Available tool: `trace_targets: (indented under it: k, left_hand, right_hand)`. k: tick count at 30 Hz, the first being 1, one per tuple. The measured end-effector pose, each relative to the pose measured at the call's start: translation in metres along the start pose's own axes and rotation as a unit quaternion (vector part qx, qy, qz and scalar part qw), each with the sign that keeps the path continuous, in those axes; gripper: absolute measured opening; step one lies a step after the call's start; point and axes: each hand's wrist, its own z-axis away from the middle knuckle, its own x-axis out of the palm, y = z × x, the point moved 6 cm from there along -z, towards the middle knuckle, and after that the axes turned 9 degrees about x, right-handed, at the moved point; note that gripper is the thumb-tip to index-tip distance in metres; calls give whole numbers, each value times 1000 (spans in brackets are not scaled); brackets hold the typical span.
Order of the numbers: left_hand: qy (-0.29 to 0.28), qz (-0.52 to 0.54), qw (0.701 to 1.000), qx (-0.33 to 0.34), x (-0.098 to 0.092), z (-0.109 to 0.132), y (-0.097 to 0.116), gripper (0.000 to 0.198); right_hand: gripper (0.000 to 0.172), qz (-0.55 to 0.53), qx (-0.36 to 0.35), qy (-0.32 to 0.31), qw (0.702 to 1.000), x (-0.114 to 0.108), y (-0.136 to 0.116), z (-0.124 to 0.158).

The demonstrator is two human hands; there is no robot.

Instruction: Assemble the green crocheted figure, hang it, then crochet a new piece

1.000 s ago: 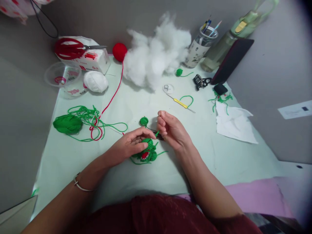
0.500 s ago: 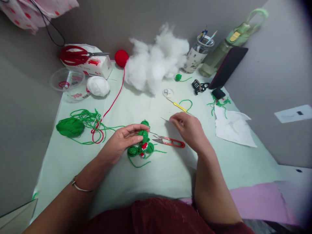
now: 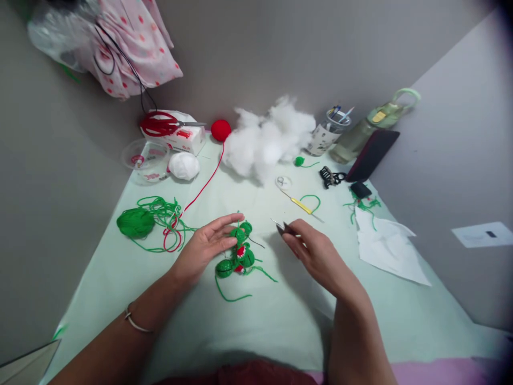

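A green crochet piece [image 3: 239,255] with a red patch and loose green tails lies on the pale green mat [image 3: 256,315] in the middle. My left hand [image 3: 206,245] holds its upper end between thumb and fingers. To the right, apart from the piece, my right hand [image 3: 316,255] is closed round small thread snips [image 3: 280,227]; only their metal tips stick out toward the piece.
A green yarn ball [image 3: 135,222] with tangled strands lies at left. At the back stand a red yarn ball [image 3: 220,130], white stuffing [image 3: 268,141], red scissors [image 3: 160,125] on a box, a pen jar [image 3: 329,133] and a bottle [image 3: 366,125]. A yellow crochet hook [image 3: 300,204] and paper [image 3: 387,243] lie at right.
My right hand has picked the red-handled snips up off the mat and now holds them near the crochet piece. The view has tilted upward.
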Motion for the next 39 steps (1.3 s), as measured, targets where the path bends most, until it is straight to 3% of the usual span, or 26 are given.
trace_targets:
  k: [4, 8, 14, 21, 28, 32, 35, 39]
  left_hand:
    - [-20, -33, 999, 0, 5, 2, 2, 51]
    - [-48, -62, 997, 28, 10, 3, 1, 49]
    - [-68, -124, 986, 85, 13, 4, 1, 45]
    - [-86, -178, 974, 114, 17, 5, -1, 48]
    - [-90, -158, 979, 94, 17, 5, -3, 48]
    - [-44, -168, 982, 76, 6, 2, 7, 47]
    - [12, -178, 982, 67, -8, -1, 10, 50]
    - [50, -164, 983, 57, -20, -5, 7, 53]
  right_hand:
    - [34, -131, 26, -18, 991, 7, -9, 2]
    - [37, -41, -20, -41, 998, 19, -29, 4]
    - [39, 52, -8, -87, 995, 29, -38, 6]
    - [40, 53, -18, -94, 994, 35, -41, 5]
    - [40, 36, 0, -77, 996, 30, -34, 3]
    - [37, 84, 46, -36, 995, 9, -8, 1]
    - [25, 134, 51, 15, 990, -1, 5, 0]
    - [22, 139, 2, 39, 990, 12, -5, -3]
